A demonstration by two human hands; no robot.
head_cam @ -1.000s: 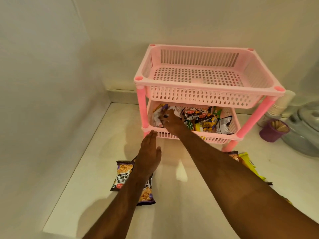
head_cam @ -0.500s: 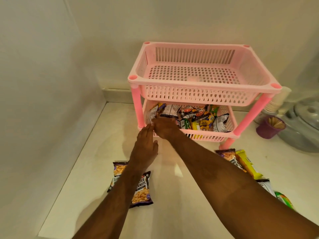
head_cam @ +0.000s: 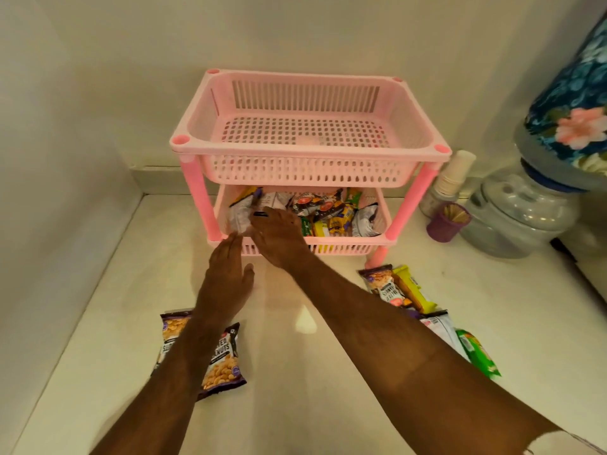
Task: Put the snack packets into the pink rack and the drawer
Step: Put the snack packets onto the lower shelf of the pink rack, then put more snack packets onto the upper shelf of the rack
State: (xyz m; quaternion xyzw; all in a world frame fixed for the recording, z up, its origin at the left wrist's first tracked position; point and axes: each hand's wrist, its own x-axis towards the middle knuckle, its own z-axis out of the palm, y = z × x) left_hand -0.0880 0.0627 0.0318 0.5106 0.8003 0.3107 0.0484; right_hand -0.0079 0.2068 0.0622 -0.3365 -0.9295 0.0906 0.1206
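Plain cream walls [head_cam: 98,77], pale glossy counter [head_cam: 295,405], warm light

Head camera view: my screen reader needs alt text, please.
A person's right hand reaches into the packet-filled lower tier of a pink rack, left hand open beside it. The top tier is empty; peanut packets lie on the counter.

Home kitchen counter [head_cam: 328,405]: covered water dispenser [head_cam: 525,215], paper cups [head_cam: 455,174], toothpick holder [head_cam: 448,221].
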